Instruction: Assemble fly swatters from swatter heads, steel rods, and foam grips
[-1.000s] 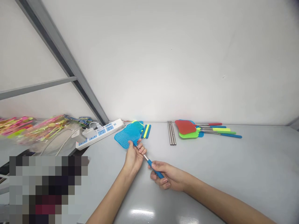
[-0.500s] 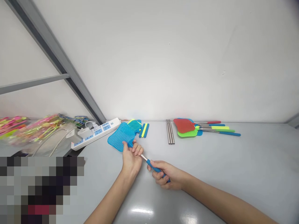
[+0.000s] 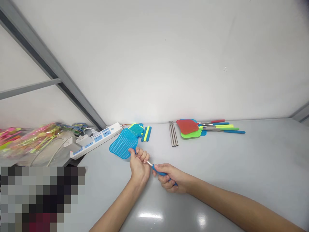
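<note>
Both my hands hold a blue fly swatter (image 3: 124, 144) with a metal shaft, slanting down to the right above the grey table. My left hand (image 3: 140, 165) is closed around the shaft at the neck, its thumb against the base of the mesh head. Lower down, my right hand (image 3: 172, 178) wraps the blue grip; the fingers hide part of it. Past the held head lie loose swatter heads (image 3: 137, 129) in blue and yellow. Beside them are blue and yellow handle grips (image 3: 146, 133). Several bare metal tubes (image 3: 173, 133) lie side by side farther right.
Swatters with red (image 3: 187, 126), green and blue heads are piled at the back right, handles pointing right. A white power strip (image 3: 96, 140) with plugs and cables lies at the left. Plastic-bagged colourful items (image 3: 41, 138) sit beyond it. A wall and grey metal frame (image 3: 58, 71) bound the table.
The view has shifted slightly. My left hand has moved a little along the shaft, away from the mesh head. My right hand keeps its hold on the grip.
</note>
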### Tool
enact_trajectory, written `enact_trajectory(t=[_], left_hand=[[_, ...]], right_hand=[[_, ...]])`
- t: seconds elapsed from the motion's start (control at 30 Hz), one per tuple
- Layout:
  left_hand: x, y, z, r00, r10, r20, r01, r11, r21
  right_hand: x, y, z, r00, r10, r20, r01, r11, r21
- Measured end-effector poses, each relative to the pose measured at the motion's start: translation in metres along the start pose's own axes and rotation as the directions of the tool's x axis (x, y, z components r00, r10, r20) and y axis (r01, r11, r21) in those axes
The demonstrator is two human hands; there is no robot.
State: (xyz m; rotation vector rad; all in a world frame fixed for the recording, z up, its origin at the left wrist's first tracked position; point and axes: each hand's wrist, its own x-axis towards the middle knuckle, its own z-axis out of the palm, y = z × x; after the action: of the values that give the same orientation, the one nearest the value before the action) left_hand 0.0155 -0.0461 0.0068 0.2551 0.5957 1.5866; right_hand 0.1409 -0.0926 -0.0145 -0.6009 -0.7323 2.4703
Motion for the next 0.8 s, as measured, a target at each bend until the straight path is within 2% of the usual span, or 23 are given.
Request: enact_trajectory(t=[0.27, 0.67, 0.8], left_hand=[[-0.005, -0.002, 0.004, 0.999, 0.014, -0.043, -0.013, 1.0, 0.02], [-0.007, -0.005, -0.001, 0.999, 0.043, -0.028, -0.042, 0.998, 0.04], [-0.007, -0.004, 0.001, 0.999, 0.048, 0.012, -0.049, 0.999, 0.024]], right_hand=[[0.0, -0.002, -0.005, 0.998, 0.043, 0.038, -0.044, 0.998, 0.036], [0.0, -0.003, -0.008, 0.995, 0.077, 0.061, -0.079, 0.996, 0.04], [0.002, -0.004, -0.012, 0.99, 0.099, 0.102, -0.107, 0.992, 0.072]])
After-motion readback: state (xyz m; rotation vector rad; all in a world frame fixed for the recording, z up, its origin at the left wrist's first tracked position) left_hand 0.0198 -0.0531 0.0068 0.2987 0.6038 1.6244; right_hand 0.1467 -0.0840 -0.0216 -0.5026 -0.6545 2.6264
